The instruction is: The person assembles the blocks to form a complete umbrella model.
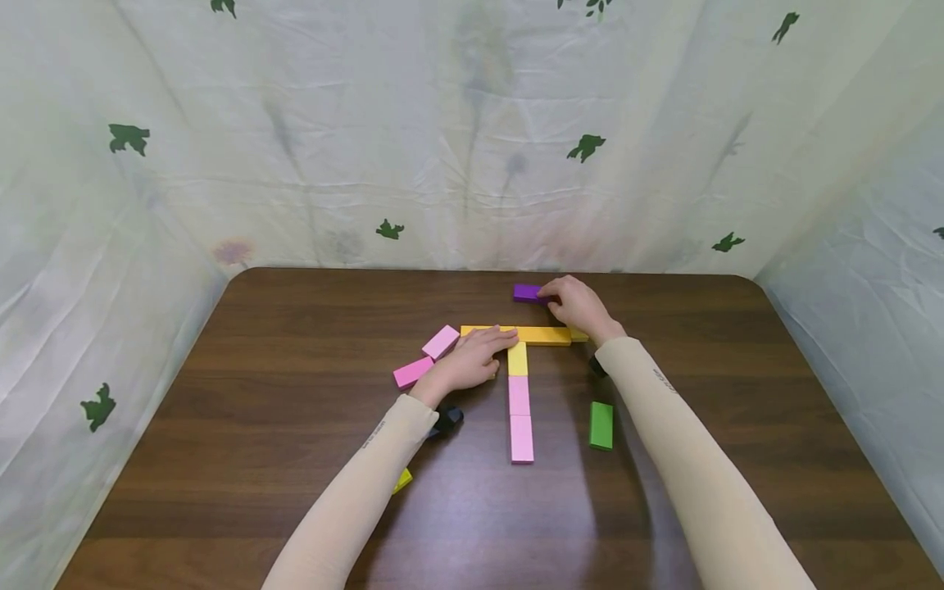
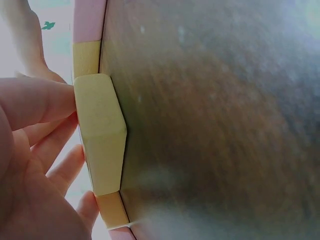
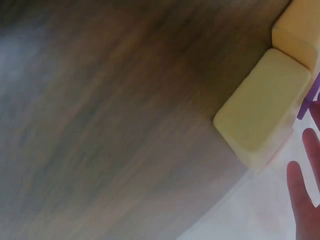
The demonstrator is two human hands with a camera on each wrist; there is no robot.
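Note:
At the back of the table, my right hand [image 1: 580, 308] pinches the right end of a purple block [image 1: 526, 292] between thumb and fingertips; its fingers cover that end. My left hand [image 1: 472, 360] lies with straight fingers over a row of orange-yellow blocks [image 1: 544, 336]. In the left wrist view its fingertips touch a yellow block [image 2: 102, 130] in this row. A yellow block [image 1: 518, 359] and two light pink blocks [image 1: 519, 418] run from the row toward me. Another yellow block [image 3: 265, 97] shows near the spread fingers in the right wrist view.
Two pink blocks [image 1: 441, 342] [image 1: 413, 372] lie slanted left of the left hand. A green block [image 1: 601, 425] lies near the right forearm. A yellow block [image 1: 401, 480] is partly hidden by the left sleeve. Patterned cloth [image 1: 472, 164] hangs behind the brown table [image 1: 295, 393].

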